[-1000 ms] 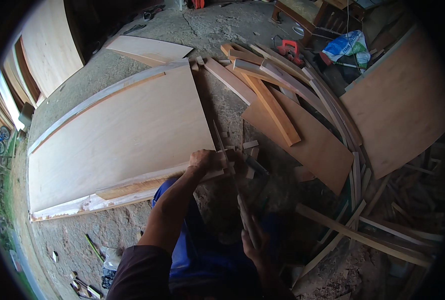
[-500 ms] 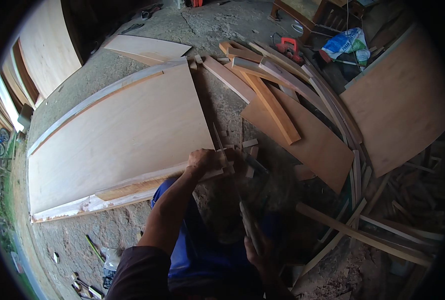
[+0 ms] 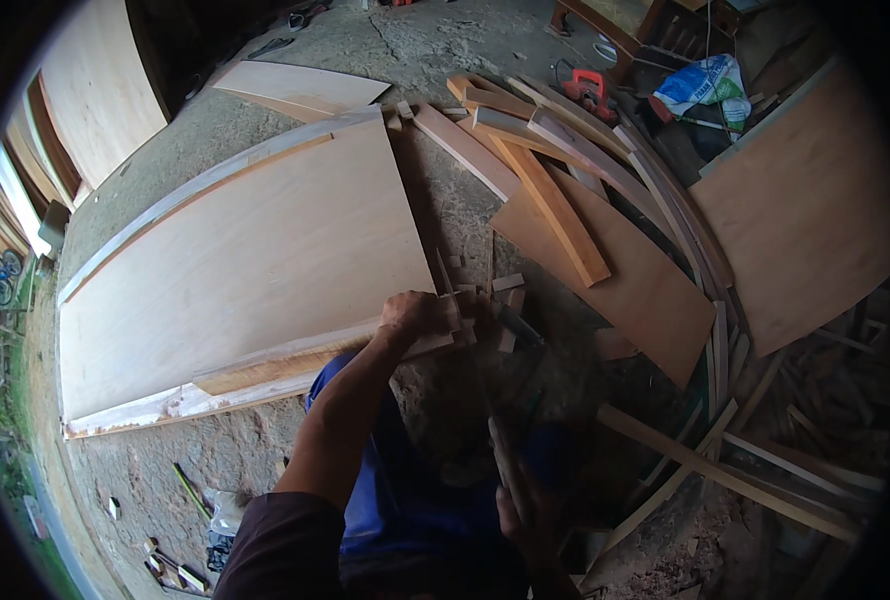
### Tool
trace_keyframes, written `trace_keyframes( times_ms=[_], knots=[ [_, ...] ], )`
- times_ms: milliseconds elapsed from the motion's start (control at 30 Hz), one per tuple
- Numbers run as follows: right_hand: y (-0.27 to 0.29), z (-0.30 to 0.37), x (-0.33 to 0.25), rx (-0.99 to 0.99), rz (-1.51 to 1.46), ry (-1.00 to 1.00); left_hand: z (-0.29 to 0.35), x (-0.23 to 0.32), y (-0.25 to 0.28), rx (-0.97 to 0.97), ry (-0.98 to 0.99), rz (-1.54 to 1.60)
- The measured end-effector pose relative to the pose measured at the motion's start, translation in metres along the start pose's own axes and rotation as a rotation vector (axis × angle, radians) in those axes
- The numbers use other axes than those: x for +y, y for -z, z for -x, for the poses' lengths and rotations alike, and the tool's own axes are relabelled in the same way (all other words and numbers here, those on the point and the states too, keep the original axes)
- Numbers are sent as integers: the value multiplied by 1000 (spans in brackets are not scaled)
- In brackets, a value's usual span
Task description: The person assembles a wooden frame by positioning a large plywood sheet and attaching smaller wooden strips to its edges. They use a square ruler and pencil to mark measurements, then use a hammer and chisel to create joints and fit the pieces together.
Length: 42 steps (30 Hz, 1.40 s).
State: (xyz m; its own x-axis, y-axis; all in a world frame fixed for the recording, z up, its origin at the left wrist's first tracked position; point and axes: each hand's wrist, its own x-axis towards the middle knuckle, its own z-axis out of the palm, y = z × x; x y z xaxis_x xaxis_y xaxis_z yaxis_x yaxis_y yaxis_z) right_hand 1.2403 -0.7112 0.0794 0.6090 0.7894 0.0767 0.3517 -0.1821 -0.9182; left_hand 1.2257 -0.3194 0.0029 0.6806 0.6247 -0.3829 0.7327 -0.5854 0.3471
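My left hand (image 3: pixel 409 314) is closed over the end of a wooden strip, pressing it down at the near right corner of a large pale plywood panel (image 3: pixel 255 270). The sawn wood end (image 3: pixel 452 312) sticks out just past my knuckles. My right hand (image 3: pixel 518 515), low and in shadow, grips the handle of a handsaw (image 3: pixel 505 455). Its thin blade, seen nearly edge-on, runs up and away past the wood end beside my left hand. A longer wooden batten (image 3: pixel 275 370) lies along the panel's near edge. My right fingers are partly hidden in the dark.
Small offcuts (image 3: pixel 510 283) and a dark-handled tool (image 3: pixel 517 325) lie right of the cut. Beyond are stacked boards (image 3: pixel 550 210) on a brown plywood sheet (image 3: pixel 655 300), a red power tool (image 3: pixel 590 92) and a blue-white sack (image 3: pixel 703 88). Long battens (image 3: pixel 725 470) cross at right.
My right hand and the saw have drawn back slightly toward me. The whole view has shifted a little; my left hand keeps its place on the wood.
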Motion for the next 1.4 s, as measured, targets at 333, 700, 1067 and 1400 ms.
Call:
trace_keyframes(
  times_ms=[333,700,1067,1400],
  knots=[
    [31,11,-46,-128,254,72,-3,-1,36,-140,61,34],
    [-62,-151,4,-23,-55,-95,8,14,22,-35,75,46],
    [-10,-47,15,-27,-63,-38,3,15,9,-34,-11,-8],
    [29,22,-33,-212,253,-171,-3,2,28,-173,93,52]
  ],
)
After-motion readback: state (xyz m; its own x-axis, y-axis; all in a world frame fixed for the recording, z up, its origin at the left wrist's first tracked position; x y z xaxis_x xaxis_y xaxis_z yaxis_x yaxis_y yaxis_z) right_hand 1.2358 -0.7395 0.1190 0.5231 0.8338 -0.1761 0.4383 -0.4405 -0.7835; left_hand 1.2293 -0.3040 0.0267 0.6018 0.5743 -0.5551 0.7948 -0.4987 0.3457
